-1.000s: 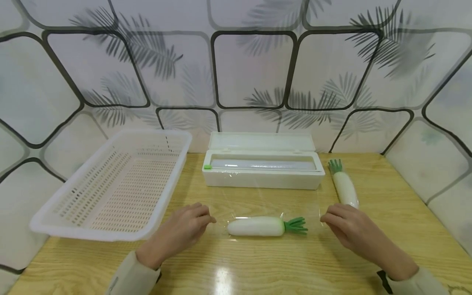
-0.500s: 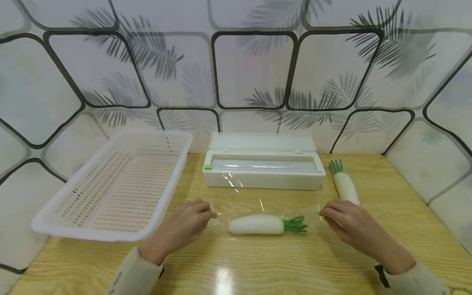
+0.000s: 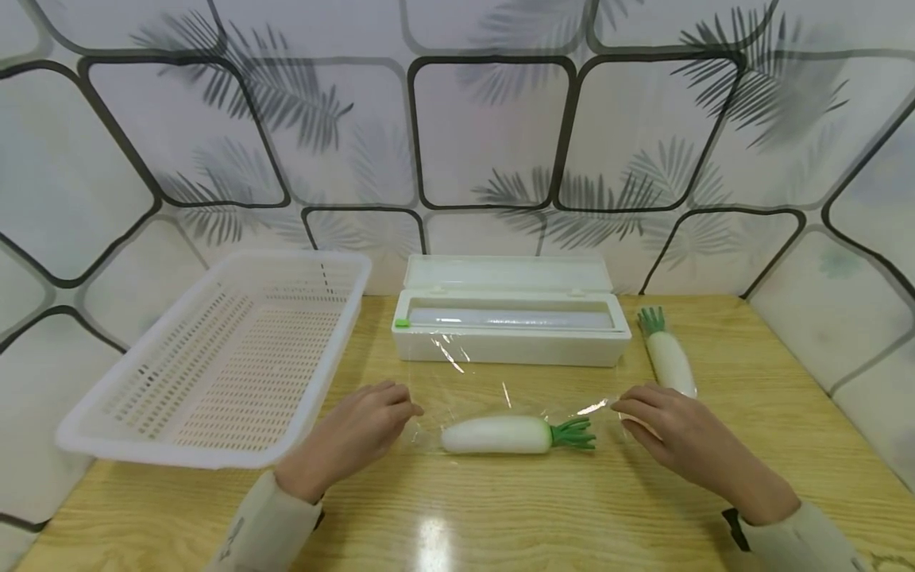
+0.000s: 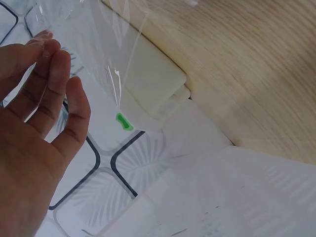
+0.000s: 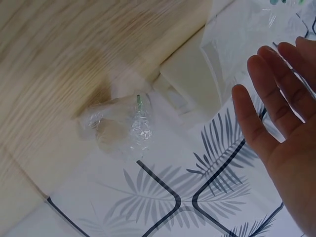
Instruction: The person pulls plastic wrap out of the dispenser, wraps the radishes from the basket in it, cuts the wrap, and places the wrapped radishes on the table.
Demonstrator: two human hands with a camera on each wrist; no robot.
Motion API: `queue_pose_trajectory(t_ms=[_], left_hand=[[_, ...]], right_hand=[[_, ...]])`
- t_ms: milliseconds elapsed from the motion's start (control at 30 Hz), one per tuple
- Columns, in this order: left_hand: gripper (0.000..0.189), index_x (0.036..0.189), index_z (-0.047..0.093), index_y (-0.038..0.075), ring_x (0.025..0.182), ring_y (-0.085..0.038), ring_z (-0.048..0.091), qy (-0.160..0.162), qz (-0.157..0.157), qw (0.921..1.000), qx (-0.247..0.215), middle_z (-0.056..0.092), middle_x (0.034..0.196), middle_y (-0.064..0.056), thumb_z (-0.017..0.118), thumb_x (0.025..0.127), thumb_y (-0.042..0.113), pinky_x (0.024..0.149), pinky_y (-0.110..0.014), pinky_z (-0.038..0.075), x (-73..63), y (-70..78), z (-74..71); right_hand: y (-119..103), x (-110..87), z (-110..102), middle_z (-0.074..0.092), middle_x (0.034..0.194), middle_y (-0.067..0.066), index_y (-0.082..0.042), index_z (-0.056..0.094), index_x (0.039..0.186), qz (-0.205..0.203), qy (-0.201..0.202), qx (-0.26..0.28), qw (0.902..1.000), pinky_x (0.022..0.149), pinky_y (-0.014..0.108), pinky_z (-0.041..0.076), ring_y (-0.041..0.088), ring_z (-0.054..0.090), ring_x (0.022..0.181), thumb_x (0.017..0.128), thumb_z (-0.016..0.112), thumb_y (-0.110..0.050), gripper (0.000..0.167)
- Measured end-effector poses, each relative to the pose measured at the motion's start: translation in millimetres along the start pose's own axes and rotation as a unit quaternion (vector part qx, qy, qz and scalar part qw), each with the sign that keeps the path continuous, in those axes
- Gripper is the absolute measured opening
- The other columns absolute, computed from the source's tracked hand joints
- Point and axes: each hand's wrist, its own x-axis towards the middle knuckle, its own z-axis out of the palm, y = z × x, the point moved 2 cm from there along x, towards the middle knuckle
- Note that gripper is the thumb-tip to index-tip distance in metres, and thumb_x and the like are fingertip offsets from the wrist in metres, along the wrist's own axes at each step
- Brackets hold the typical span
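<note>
A clear sheet of plastic wrap runs from the white wrap dispenser toward me. My left hand pinches its near left corner between thumb and fingertips. At the near right corner my right hand pinches the film too, and a bright crease shows beside its fingertips. Between the hands lies a white radish with green stalks pointing right, overlapped by the film in the head view. In the left wrist view the film stretches from the fingertips past the dispenser's green slider.
A white perforated basket stands on the left of the wooden table. Just beyond my right hand lies a second radish, which looks film-wrapped in the right wrist view. The dispenser's lid is up against the patterned wall.
Both hands have moved slightly away from me and a little closer together, lifting the film's near edge. New glints show along the film. The front radish has barely shifted.
</note>
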Motion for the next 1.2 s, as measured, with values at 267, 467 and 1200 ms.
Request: queue_pose_trajectory(t_ms=[267,467,1200], left_hand=[[0.022,0.104,0.076,0.004,0.075,-0.013,0.058,-0.012,-0.003,0.9999,0.004,0.063,0.084,0.001,0.075,0.085,-0.008,0.066,-0.023,0.052,4.3,-2.8,5.2],[0.023,0.103,0.076,0.004,0.077,-0.014,0.062,-0.029,-0.011,0.9995,0.009,0.064,0.085,0.000,0.077,0.083,-0.008,0.068,-0.025,0.055,4.9,-3.2,7.4],[0.019,0.107,0.077,0.001,0.079,-0.008,0.060,-0.155,-0.090,0.9711,-0.158,0.068,0.091,-0.003,0.069,0.091,-0.005,0.074,-0.021,0.055,3.2,-3.4,19.8]], right_hand=[[2.6,-3.3,5.3,0.069,0.096,0.004,-0.003,0.073,0.100,0.005,-0.016,-0.004,0.9998,0.064,0.035,0.057,0.020,0.067,0.081,0.110,0.030,-0.042,0.059],[4.4,-6.6,8.6,0.069,0.097,0.004,-0.004,0.074,0.101,0.024,-0.037,-0.002,0.9990,0.064,0.037,0.058,0.021,0.067,0.082,0.109,0.027,-0.045,0.063],[3.7,-6.3,17.0,0.070,0.097,0.003,0.000,0.075,0.104,0.125,-0.201,0.100,0.9665,0.073,0.037,0.059,0.020,0.068,0.088,0.089,0.071,0.005,0.017]])
